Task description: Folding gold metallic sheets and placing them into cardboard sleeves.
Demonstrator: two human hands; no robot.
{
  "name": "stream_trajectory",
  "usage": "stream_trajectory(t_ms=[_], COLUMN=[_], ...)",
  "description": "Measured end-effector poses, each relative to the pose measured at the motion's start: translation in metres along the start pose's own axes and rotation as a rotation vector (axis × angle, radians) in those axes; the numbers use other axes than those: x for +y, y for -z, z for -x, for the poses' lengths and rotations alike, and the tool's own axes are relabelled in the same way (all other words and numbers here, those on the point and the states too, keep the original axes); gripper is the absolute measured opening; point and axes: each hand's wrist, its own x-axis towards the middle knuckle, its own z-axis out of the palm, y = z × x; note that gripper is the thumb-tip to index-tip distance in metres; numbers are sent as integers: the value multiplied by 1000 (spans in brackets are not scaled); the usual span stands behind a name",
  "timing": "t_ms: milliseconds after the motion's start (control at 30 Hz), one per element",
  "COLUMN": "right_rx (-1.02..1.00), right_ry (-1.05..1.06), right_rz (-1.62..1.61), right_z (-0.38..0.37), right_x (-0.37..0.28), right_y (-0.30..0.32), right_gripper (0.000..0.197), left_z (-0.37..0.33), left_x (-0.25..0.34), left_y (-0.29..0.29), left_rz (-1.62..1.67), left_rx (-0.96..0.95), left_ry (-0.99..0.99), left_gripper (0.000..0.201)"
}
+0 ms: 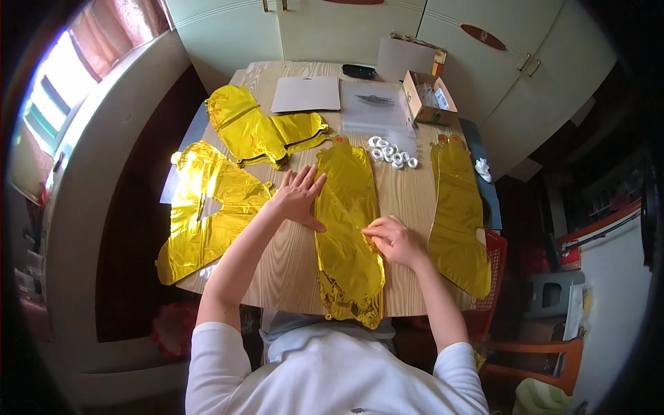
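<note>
Right hand (392,242): grip narrow, thumb and fingertips drawn together at the right side of the central foil piece (346,200); whether any foil lay between them could not be told. Left hand (299,198): grip wide, palm down, fingers spread along the left edge of the same piece, thumb against it. Central foil piece: gold-coloured, shiny, long and flat, laid lengthwise in front of the person, its crinkled lower end reaching past the near edge of the wood-grained tabletop (277,280). To the left, one angular gold foil piece (190,242), creased, with an opening near its middle; beyond it, a bent gold foil piece (242,131), lying near the far left edge. To the right, well apart from the central one, a long gold foil piece (456,214), flat, close to the right edge. Beyond the right hand, a cluster of white rings (391,153), loosely grouped. Farther off, a clear plastic sheet (373,119), with a pale grey flat panel (306,94) on its left and an open cardboard box (413,104) on its right, the latter with contents inside. Near the far edge, one black object (359,71), oblong. Behind the tabletop, pale cabinet doors (346,34); at the right, a red perforated item (494,266), partly hidden, and a wooden chair (572,363).
</note>
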Motion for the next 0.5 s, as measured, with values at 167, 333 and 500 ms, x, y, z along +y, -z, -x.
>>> stream_trajectory(t_ms=[167, 333, 500], right_rx=[-199, -290, -183], right_ry=[176, 129, -8], right_rz=[369, 462, 364], right_z=[-9, -6, 13], right_x=[-26, -30, 2], right_y=[-10, -28, -11], right_gripper=[39, 48, 42], left_z=[0, -1, 0], left_x=[0, -1, -2], left_y=[1, -2, -3], left_rz=[-3, -13, -11], left_rx=[1, 29, 21], left_ry=[-14, -27, -24], left_gripper=[139, 138, 138])
